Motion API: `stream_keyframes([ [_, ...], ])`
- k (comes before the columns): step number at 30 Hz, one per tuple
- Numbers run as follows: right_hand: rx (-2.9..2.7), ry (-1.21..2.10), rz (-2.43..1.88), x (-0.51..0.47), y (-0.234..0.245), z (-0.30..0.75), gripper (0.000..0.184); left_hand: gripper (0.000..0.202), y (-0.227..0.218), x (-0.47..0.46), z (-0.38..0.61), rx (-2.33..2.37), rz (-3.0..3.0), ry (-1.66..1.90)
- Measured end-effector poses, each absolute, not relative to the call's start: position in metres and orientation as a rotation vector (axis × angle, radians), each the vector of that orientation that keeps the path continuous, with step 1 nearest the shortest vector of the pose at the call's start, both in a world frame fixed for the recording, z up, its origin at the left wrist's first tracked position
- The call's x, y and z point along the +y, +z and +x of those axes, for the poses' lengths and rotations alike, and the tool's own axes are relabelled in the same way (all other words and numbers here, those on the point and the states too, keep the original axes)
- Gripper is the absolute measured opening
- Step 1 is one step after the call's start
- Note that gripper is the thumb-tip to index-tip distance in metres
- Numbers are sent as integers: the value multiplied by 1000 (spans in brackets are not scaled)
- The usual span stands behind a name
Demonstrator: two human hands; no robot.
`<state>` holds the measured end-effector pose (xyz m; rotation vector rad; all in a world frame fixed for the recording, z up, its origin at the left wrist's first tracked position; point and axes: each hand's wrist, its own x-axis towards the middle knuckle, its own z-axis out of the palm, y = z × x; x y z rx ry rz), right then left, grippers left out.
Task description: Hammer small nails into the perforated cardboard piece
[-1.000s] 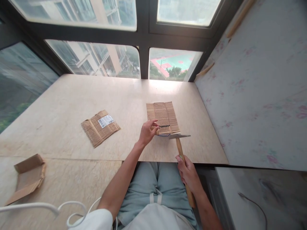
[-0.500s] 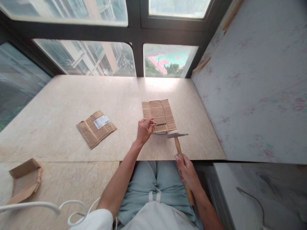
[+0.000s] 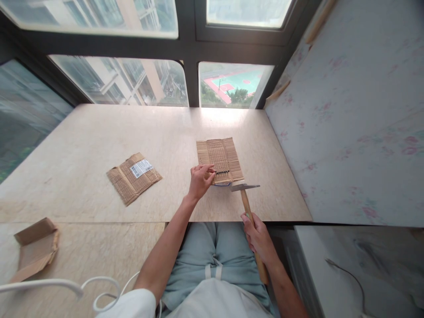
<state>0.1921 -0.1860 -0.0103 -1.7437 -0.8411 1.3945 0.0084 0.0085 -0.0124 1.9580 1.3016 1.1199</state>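
A corrugated cardboard pad [image 3: 232,157] lies on the marble-look table [image 3: 99,145], with a dense grid of nails driven into its middle. My left hand [image 3: 199,180] rests at the pad's near left edge, thumb and fingers pinched by the nearest row of nails; what they pinch is too small to see. My right hand [image 3: 258,238] is wrapped round the wooden handle of a hammer [image 3: 245,198]. The hammer's metal head hovers just off the pad's near right corner.
A second cardboard piece with a white label [image 3: 134,176] lies to the left. A folded cardboard box flap [image 3: 33,247] sits at the near left, beside a white cable [image 3: 66,287]. A papered wall [image 3: 347,110] closes the right side; windows stand behind the table.
The view shifted slightly between the earliest frame and now. My left hand stays at the nails and the hammer holds its place by the pad's corner.
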Motion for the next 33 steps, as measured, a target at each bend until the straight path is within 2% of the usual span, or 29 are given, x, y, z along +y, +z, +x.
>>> stream_keyframes([
  [33, -837, 1429, -1733, -187, -6, 193, 43, 21, -11, 8, 2, 1361, 2145, 1002],
])
